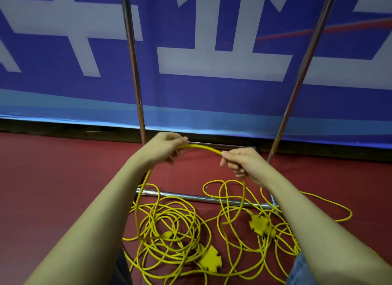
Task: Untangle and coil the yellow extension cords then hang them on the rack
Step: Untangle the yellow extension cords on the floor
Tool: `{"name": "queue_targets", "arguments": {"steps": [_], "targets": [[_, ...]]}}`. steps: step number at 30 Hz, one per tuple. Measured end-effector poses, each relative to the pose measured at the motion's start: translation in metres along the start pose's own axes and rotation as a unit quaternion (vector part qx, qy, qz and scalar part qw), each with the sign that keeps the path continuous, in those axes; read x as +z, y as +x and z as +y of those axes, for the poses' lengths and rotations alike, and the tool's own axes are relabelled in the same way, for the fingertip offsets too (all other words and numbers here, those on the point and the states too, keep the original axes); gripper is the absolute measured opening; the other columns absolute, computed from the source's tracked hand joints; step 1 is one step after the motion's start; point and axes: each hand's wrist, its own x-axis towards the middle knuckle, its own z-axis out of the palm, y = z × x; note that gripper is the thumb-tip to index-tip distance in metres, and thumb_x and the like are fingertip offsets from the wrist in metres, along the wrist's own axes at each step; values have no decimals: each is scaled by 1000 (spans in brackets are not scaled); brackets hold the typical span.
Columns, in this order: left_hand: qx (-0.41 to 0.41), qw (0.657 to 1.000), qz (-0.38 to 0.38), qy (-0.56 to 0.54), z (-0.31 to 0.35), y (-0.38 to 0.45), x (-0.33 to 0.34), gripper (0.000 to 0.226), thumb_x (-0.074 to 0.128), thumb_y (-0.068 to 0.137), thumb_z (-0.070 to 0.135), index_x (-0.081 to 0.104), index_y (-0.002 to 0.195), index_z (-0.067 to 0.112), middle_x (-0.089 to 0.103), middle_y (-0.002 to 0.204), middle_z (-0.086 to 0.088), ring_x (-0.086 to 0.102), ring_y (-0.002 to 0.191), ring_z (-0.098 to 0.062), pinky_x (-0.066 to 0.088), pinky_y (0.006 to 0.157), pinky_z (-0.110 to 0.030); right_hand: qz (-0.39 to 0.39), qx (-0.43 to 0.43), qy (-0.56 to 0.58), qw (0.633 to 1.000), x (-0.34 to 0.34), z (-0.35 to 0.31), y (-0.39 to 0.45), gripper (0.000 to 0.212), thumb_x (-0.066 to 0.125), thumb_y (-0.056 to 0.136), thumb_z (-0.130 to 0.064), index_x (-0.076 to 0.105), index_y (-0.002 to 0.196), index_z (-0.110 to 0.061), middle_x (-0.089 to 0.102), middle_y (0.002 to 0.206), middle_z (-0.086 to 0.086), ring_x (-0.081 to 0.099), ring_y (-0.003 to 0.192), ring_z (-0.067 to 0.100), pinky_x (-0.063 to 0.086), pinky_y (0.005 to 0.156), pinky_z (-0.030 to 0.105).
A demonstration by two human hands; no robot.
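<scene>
Yellow cord (203,147) arcs sideways between left hand (167,145) and right hand (239,160), both pinching it; tangle on floor (63,178) below.

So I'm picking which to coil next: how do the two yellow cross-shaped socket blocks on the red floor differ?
The nearer socket block lies under the denser left tangle; the farther socket block sits among looser loops on the right, beside the chrome rack base bar. The nearer looks bigger. Both are yellow, lying flat.

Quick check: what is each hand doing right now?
Left hand: grips the yellow cord.
Right hand: pinches the same cord, further along.
</scene>
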Motion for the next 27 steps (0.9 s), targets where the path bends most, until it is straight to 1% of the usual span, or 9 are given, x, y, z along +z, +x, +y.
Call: {"name": "queue_targets", "arguments": {"steps": [2,5,8,11,15,18,20,23,27], "targets": [[28,996,-68,57,2,-2,14,28,52,98,29,65,81,11,51,57,3,45,46,-8,39,44,-21,-17,-18,-35,999,9,-10,-2,31,55,93,-23,66,71,-4,34,46,-4,24,40,7,19,46,22],[46,991,-125,-23,6,-5,27,28,52,98,26,61,77,9,41,49,9,32,41,-5,25,40,-18,-30,-41,-25,998,17,-23,-1,30,55,93,-22,65,71,-4,34,47,-3,24,40,8,21,44,20],[77,982,-69,-155,13,-4,20,28,49,98,22,59,74,10,32,48,11,24,41,-4,19,39,-15,-33,-46,53,997,14,-27,1,33,55,87,-32,63,72,-3,34,48,-1,28,39,9,27,43,19],[95,953,-11,-288,15,-1,2,29,45,99,21,54,75,8,26,47,11,19,39,-1,16,36,-13,-24,-33,47,998,7,-14,2,38,55,79,-41,64,72,-5,37,50,-1,33,44,11,35,50,22],[109,931,12,-349,5,2,-10,24,53,89,26,54,72,8,26,46,10,19,38,-1,13,36,-13,-11,3,53,999,-2,10,1,30,56,81,-35,64,78,-7,45,56,-2,38,49,10,38,56,24],[79,939,31,-334,-3,6,-10,24,52,90,23,54,71,7,27,46,8,20,38,-4,13,38,-14,23,-12,55,998,-1,11,0,19,53,92,-20,61,81,-7,43,58,1,33,46,7,27,48,21],[33,968,62,-241,-6,9,-13,28,47,94,17,58,70,8,33,48,3,25,40,-9,19,41,-17,68,-38,42,996,-1,4,0,19,53,94,-16,61,79,-8,40,56,0,28,42,5,20,42,16],[-17,994,70,-81,-9,7,-11,29,44,95,12,65,76,10,46,57,-3,40,46,-11,33,50,-24,110,-68,-4,992,-3,-12,-5,21,59,92,-19,65,74,-10,40,50,-3,29,41,4,21,40,17],[48,994,12,-93,3,-2,8,26,54,96,22,59,73,12,44,61,-3,38,48,-9,29,47,-20,70,-80,-13,994,8,-38,-12,21,61,89,-18,65,71,-7,40,44,-7,27,39,6,19,41,18]]}}
